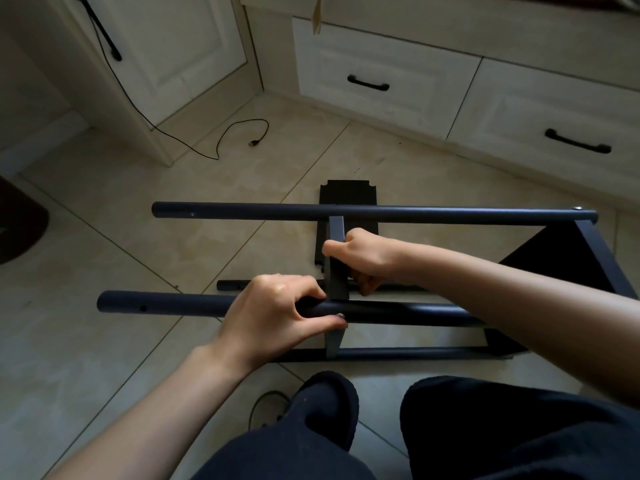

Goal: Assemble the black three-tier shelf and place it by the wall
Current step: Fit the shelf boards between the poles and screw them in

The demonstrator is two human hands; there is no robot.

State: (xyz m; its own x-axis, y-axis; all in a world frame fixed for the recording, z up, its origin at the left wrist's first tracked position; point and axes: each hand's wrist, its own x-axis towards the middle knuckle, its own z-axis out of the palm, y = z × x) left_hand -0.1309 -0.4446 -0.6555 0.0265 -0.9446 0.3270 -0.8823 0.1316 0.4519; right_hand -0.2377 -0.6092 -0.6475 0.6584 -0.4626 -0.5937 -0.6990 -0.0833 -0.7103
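Knees: two, in dark trousers [519, 431], lowest in my view, with one black slipper [329, 403] between them.
Left hand [273, 313]: fingers [313, 292] curled over the near pole [166, 303], thumb beneath it; I see it grasping.
Right hand [363, 258]: fingers clenched round the middle shelf panel [336, 261], which stands on edge between the poles.
Shelf frame: lying on its side on the floor [104, 237]; I count four poles, the far pole [242, 211] uppermost.
End panel [568, 258]: one, fixed at the right.
Loose panel [346, 192]: one, flat on the tiles behind.
Drawers: two, each with one black handle [368, 83].
Cable [221, 140]: one.
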